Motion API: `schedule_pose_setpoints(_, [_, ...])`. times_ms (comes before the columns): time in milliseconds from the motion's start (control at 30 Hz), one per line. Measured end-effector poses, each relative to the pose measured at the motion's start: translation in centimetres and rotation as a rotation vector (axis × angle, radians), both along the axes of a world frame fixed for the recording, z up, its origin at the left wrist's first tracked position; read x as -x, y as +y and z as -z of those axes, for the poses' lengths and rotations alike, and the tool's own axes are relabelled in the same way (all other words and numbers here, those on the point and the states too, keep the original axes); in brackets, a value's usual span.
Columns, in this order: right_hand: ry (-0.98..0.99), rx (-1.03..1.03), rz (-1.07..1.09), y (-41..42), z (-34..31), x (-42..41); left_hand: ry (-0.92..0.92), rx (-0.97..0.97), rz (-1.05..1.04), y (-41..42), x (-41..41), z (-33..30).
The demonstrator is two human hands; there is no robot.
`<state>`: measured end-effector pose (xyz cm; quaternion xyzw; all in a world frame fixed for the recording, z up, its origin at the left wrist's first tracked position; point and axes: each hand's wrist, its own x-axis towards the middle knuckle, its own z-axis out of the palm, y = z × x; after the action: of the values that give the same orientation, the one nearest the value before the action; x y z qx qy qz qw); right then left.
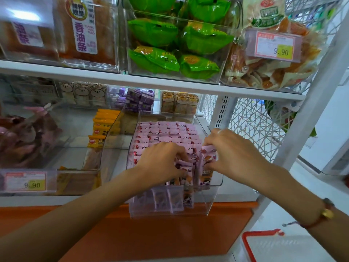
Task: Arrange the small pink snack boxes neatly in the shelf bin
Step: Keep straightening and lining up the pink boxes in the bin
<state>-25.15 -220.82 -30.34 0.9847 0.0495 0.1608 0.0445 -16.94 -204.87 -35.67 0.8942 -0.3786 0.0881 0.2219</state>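
Shop shelf (151,83), clear bin (215,193) at front edge. Pink boxes (166,132) rowed behind, jumbled up front. Left hand (160,161) curled into loose ones; right hand (232,157) pinching one upright. Probably light, thin-walled, crushable; best gripped by flat sides.

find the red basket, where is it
The red basket sits at the head view's bottom right, on the floor below the right hand.

Small pink snack boxes (166,133) lay in tidy flat rows at the back of the clear shelf bin (211,195), while front ones stood upright, jumbled.
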Motion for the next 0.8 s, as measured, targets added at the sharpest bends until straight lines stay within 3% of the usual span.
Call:
schedule_pose_setpoints(100, [0.011,0.196,0.042,0.3,1.4,-1.4,-0.022,0.025,-0.007,0.2,0.1,0.3])
schedule_pose_setpoints(267, [0.081,0.272,0.021,-0.2,3.2,-1.1,-0.060,0.103,0.020,-1.0,0.5,0.9])
schedule_pose_setpoints(333, [0.119,0.194,0.004,-0.7,3.1,-0.5,-0.069,0.096,0.027,-1.4,0.8,0.8])
schedule_pose_setpoints(400, [0.124,-0.028,-0.017,-1.2,2.8,0.4,-0.067,0.130,0.031,-1.1,1.1,0.4])
schedule_pose_setpoints(467, [0.002,-0.314,-0.023,-1.9,2.5,1.2,-0.030,0.312,-0.035,0.5,0.8,-1.0])
schedule_pose_setpoints(533, [-0.085,-0.454,0.066,-2.8,2.4,1.2,-0.060,0.412,-0.206,3.0,-0.2,-2.5])
schedule_pose_setpoints(600, [0.024,-0.519,0.183,-3.0,2.1,0.1,-0.040,0.209,-0.389,5.4,-1.6,-3.4])
schedule_pose_setpoints(667, [0.170,-0.524,0.228,-2.7,2.3,-1.5,0.173,-0.013,-0.436,6.3,-2.2,-3.6])
schedule_pose_setpoints(733, [0.206,-0.515,0.235,-2.3,2.7,-2.8,0.430,-0.065,-0.420,5.9,-2.6,-2.8])
schedule_pose_setpoints(800, [0.200,-0.538,0.233,-2.2,3.2,-3.2,0.442,-0.020,-0.441,5.7,-2.9,-1.7])
